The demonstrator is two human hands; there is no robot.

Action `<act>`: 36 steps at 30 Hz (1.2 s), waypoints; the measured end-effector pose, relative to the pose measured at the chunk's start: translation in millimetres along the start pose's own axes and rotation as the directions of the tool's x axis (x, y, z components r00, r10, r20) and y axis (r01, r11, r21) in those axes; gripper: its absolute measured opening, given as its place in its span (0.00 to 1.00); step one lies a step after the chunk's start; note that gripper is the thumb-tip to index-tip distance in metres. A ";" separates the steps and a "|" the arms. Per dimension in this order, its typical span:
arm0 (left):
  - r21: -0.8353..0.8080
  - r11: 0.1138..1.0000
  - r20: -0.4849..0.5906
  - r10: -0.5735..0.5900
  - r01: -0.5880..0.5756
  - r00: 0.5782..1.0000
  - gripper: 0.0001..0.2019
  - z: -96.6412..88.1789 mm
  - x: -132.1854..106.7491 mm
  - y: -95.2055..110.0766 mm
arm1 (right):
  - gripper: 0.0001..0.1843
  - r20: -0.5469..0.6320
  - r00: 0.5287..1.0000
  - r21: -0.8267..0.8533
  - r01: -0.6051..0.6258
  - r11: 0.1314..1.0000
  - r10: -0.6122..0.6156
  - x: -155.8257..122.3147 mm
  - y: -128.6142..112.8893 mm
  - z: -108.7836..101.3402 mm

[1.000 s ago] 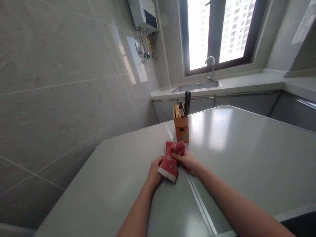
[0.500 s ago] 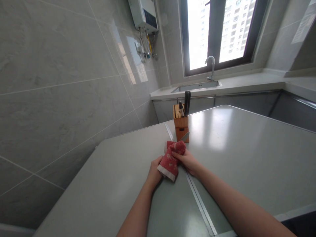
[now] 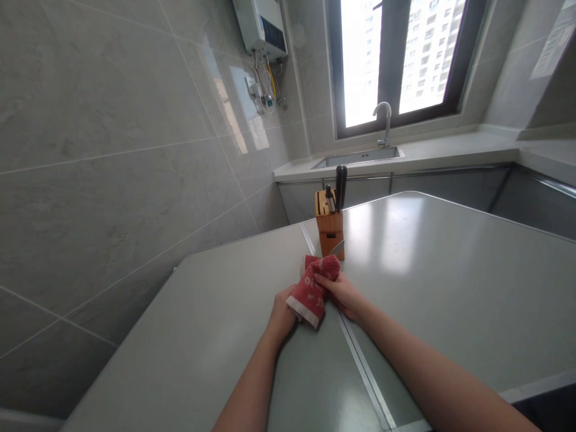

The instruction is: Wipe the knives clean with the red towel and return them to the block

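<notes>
One knife blade (image 3: 337, 247) juts from the red towel (image 3: 309, 295) over the counter (image 3: 216, 324), before the knife block (image 3: 330, 223). The right hand (image 3: 342, 293) pinches towel between its fingers; the left hand (image 3: 282, 314) hides its fingers, grip untellable. Slipping cloth could mean a cut.

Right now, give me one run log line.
left hand: at cloth, grip hidden; right hand: gripping cloth; blade: jutting past cloth; knife block: upright beyond

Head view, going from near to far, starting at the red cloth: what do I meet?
Red cloth → knife blade → wooden knife block → sink → faucet → window.
</notes>
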State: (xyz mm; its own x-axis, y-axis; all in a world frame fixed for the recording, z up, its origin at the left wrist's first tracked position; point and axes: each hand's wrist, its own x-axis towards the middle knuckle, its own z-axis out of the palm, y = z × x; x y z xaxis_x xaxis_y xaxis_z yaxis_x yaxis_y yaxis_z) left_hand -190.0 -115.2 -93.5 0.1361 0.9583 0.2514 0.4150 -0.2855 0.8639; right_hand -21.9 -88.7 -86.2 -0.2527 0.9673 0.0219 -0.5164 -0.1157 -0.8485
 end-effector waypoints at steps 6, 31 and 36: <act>-0.003 0.999 -0.002 0.036 -0.036 0.999 0.11 -1.2 -0.8 -0.1 | 0.21 0.007 1.000 0.005 -0.014 1.000 0.014 -2.3 -4.1 1.6; -0.006 1.000 -0.017 0.007 -0.008 1.000 0.11 0.3 0.6 0.4 | 0.21 0.007 1.000 0.021 -0.006 1.000 0.005 -2.3 -4.0 2.6; 0.005 1.000 -0.007 0.009 -0.009 1.000 0.11 -0.6 0.0 0.9 | 0.20 0.006 1.000 0.010 -0.017 1.000 0.017 -2.3 -4.3 1.8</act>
State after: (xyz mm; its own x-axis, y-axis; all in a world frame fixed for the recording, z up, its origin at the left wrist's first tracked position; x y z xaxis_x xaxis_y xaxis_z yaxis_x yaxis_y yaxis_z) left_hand -190.1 -115.4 -92.5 0.1337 0.9556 0.2626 0.4180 -0.2946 0.8593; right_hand -20.5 -90.8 -81.7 -0.2663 0.9638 0.0112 -0.5204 -0.1340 -0.8433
